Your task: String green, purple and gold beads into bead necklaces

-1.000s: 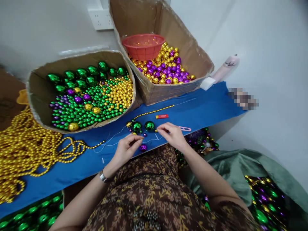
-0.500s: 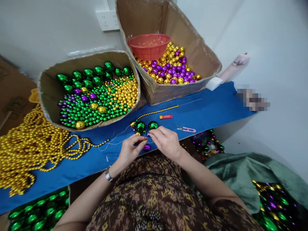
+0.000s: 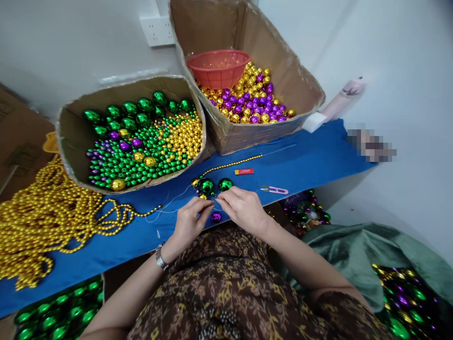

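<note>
Gold bead strands [image 3: 53, 208] lie on the blue cloth-covered table [image 3: 300, 160] left of a brown cardboard box [image 3: 72, 137], a taller brown cardboard box [image 3: 251, 136] with a round red plastic basket [image 3: 215, 78] inside stands right of it, and before them shiny green balls [image 3: 225, 184] lie left of pink-handled metal snips [image 3: 279, 191].

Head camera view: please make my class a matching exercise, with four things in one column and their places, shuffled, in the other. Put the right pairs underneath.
Things
1. Purple ball on the blue cloth
2. Pink-handled snips
3. Red basket
4. Watch

Places
A. Inside a cardboard box, with gold and purple balls
B. Around the wrist of the left hand
C. Between the two hands in the picture, near the front edge
D. On the cloth, to the right of the right hand

Right pairs: 1-C, 2-D, 3-A, 4-B
</note>
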### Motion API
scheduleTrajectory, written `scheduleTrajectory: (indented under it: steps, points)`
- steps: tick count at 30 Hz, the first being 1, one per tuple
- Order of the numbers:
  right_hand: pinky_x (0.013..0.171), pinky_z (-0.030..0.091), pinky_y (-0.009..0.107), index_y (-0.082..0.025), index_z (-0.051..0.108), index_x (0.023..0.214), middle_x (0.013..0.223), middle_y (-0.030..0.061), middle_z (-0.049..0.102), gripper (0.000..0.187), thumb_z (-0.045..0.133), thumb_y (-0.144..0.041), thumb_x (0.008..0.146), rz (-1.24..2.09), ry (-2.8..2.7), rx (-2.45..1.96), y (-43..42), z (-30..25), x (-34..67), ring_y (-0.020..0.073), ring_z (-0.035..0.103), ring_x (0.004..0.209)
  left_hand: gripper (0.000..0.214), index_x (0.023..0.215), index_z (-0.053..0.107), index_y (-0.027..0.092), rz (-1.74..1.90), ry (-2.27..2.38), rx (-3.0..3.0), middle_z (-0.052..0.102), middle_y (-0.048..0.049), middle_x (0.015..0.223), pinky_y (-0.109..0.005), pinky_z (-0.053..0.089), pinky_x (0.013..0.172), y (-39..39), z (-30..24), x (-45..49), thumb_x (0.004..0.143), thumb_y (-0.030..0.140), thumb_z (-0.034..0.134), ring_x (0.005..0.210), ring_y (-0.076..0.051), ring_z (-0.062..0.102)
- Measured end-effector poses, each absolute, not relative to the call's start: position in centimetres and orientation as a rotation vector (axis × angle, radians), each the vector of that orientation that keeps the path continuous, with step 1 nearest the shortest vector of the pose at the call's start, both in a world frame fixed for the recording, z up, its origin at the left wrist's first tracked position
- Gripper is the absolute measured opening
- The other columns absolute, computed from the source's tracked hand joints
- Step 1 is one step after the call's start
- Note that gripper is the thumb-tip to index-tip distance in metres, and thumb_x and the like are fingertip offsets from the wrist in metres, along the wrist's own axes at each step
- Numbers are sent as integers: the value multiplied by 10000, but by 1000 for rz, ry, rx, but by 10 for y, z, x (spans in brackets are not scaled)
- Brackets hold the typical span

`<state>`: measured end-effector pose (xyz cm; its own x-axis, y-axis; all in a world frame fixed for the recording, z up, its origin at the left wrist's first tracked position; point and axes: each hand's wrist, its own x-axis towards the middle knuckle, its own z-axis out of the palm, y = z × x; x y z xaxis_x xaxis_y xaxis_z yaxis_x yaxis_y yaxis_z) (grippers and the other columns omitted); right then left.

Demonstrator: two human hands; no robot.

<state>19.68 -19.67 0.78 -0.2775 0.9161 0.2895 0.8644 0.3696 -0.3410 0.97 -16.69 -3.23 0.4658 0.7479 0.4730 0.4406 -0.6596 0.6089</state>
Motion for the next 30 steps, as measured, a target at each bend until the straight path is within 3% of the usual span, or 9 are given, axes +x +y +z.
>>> scheduleTrajectory:
  steps: [21,30]
  points:
    - [672,430,243,-186,689,960,874,53,685,314,410,-322,1005,240,-2244,-1600,-197,14,197,138,635,760,117,993,663,166,1065,1054,2467,680,-40,864,-213,524,674,-167,-34,9,912,191,581,759,-123,663]
    - [738,463,231,-189,680,1015,920,51,701,296,448,-371,994,316,-2129,-1512,-196,5,199,138,650,827,151,1034,658,173,1047,1111,2612,677,-48,877,-212,497,649,-167,-41,5,918,189,563,751,-135,651]
